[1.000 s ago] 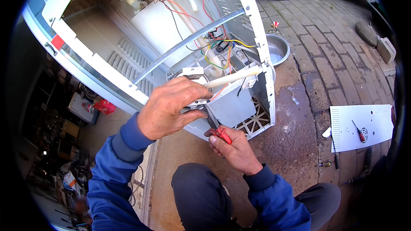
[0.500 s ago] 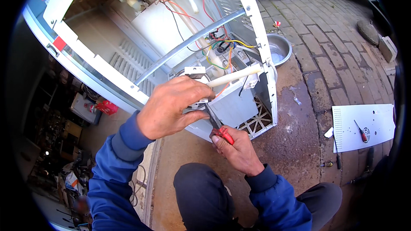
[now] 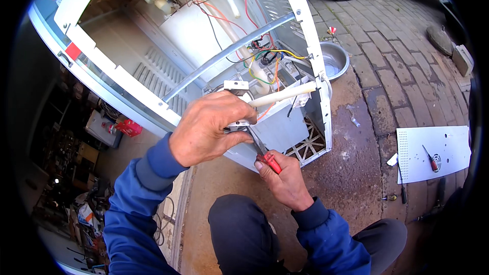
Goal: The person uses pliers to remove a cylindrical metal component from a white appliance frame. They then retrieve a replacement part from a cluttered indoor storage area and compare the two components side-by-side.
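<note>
An opened white appliance cabinet [image 3: 310,56] lay tilted on a brick-paved ground [image 3: 397,66], its interior exposed toward the head camera. The person's left hand [image 3: 209,127] was curled closed around a small white-and-metal part [image 3: 235,87] at the lower edge of the cabinet, with the thumb and fingers pressed together on it just below a pale plastic tube [image 3: 282,94]. The right hand [image 3: 285,178] was wrapped tightly around the red handles of a pair of pliers [image 3: 262,153], whose dark nose rose up under the left hand; the tips were hidden there, so what they gripped could not be told. The part sat beside a cluster of red, yellow and green wires [image 3: 265,58] and beneath a grey diagonal bar [image 3: 229,53] crossing the cabinet. By the look of it, the step in hand was working a fastening or connector on that part, the left hand steadying while the pliers acted. The next move would seem to call for a firm squeeze and a controlled pull or twist, with the part held steady and the nearby wires kept clear. A metal bowl [image 3: 333,61] stood just behind the cabinet; a white perforated panel [image 3: 433,153] lay well apart at right, bearing a red-handled screwdriver [image 3: 432,159].
</note>
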`<state>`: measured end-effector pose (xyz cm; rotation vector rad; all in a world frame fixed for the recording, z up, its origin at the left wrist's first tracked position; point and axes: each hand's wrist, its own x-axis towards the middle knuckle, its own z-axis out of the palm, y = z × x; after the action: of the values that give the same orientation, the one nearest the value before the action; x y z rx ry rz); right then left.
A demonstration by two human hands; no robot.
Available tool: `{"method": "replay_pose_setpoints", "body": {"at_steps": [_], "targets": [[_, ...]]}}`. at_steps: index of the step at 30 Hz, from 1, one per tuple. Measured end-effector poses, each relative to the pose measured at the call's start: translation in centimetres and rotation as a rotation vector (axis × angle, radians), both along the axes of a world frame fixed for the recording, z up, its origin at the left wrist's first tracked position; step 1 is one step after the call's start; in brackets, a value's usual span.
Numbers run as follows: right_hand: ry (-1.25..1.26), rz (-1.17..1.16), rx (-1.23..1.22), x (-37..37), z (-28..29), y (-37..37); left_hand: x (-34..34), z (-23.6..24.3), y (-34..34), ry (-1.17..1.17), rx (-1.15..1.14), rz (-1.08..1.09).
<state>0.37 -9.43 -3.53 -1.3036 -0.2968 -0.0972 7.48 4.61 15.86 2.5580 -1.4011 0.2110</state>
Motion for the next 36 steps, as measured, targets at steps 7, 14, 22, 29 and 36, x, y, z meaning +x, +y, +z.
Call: {"method": "replay_pose_setpoints", "body": {"at_steps": [7, 14, 22, 29, 36], "targets": [[0.088, 0.045, 0.216, -0.9, 0.6, 0.4, 1.3, 0.1, 1.9, -0.092, -0.106, 0.170], [0.056, 0.013, 0.118, -0.8, -3.1, -1.8, -0.4, -1.4, 0.2, -0.158, 0.021, -0.054], [0.370, -0.262, -1.091, -2.5, -9.9, -5.7, -1.6, -5.1, 1.6, -0.517, -0.063, -0.116], [0.402, -0.489, -0.345, -1.3, -5.8, -4.8, -3.5, -6.8, 2.9, -0.632, -0.315, 0.188], [0.084, -0.414, 0.406, -2.9, 4.1, -7.4, -1.6, -5.4, 2.1, -0.257, -0.325, 0.207]]}}
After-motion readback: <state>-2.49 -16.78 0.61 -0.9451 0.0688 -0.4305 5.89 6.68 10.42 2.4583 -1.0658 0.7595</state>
